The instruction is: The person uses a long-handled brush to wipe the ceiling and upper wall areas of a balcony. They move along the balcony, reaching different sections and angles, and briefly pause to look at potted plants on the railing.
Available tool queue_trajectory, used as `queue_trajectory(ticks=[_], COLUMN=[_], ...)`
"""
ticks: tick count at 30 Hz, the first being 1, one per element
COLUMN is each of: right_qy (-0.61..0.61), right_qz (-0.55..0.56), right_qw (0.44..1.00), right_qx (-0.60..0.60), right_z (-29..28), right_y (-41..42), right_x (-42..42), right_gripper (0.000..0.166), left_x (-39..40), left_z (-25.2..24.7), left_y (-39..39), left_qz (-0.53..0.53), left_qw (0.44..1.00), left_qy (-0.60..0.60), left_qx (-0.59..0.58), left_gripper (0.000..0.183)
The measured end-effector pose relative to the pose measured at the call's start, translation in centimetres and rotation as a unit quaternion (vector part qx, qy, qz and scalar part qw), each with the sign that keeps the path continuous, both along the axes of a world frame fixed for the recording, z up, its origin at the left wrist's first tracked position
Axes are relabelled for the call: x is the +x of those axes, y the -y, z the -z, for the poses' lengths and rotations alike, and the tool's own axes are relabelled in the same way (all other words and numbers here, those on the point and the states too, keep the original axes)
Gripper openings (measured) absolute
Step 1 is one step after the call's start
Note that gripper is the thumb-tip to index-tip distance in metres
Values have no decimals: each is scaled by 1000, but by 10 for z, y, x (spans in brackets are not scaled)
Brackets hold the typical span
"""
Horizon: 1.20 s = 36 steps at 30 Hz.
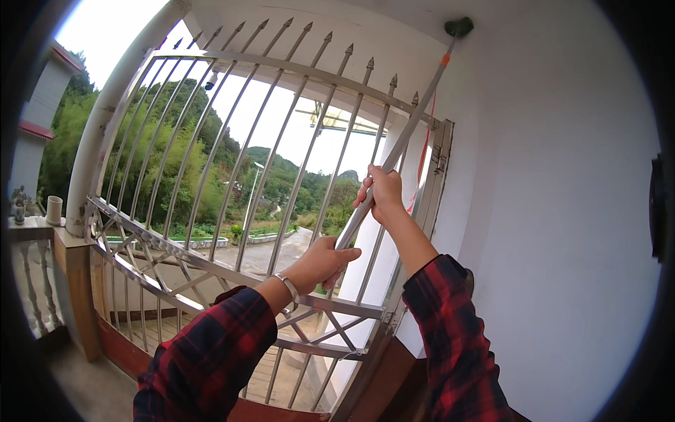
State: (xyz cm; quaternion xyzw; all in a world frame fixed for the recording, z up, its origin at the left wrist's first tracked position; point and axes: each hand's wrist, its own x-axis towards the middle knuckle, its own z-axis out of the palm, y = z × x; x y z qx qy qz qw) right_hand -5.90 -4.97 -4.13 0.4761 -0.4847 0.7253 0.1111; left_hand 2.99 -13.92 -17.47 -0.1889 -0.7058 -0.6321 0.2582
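Note:
A long grey pole (411, 126) slants up to the right, with an orange collar near its top. At its far end a dark green brush head (459, 27) is up at the ceiling, near the corner with the white wall. My right hand (384, 192) is closed around the pole's middle part. Lower down, my left hand (322, 262) grips the pole near its bottom end, a bracelet on that wrist. Both forearms are in red and black plaid sleeves. Behind the pole stands a metal gate (295, 74) with spear-shaped tips.
A white wall (553, 211) rises close on the right. The gate's hinged post (440, 169) adjoins it, with a red ribbon (423, 153) hanging nearby. At the left are a round column (113, 116), a balustrade (37, 279) and a pale cup-shaped container (54, 210). A camera (211, 81) hangs beyond the bars.

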Motion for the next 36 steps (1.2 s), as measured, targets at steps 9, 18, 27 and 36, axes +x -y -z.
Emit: queue_trajectory(ticks=[9,18,27,36], right_qy=[-23,-35,-76,-103], right_qz=[-76,-118,-178,-150], right_qw=[997,992,973,978], right_qx=[-5,32,124,105], right_z=[-40,-29,34,58], right_y=[130,277,442,467], right_x=[46,174,265,272], right_gripper=[12,15,25,18], left_x=[58,190,268,258], left_z=[-33,-11,64,88], left_y=[112,235,344,350], left_qz=[-230,-254,-333,-356], left_qw=[971,965,934,923], left_qy=[-54,-65,-41,-66], left_qx=[-32,23,124,126], left_gripper=[27,20,16,15])
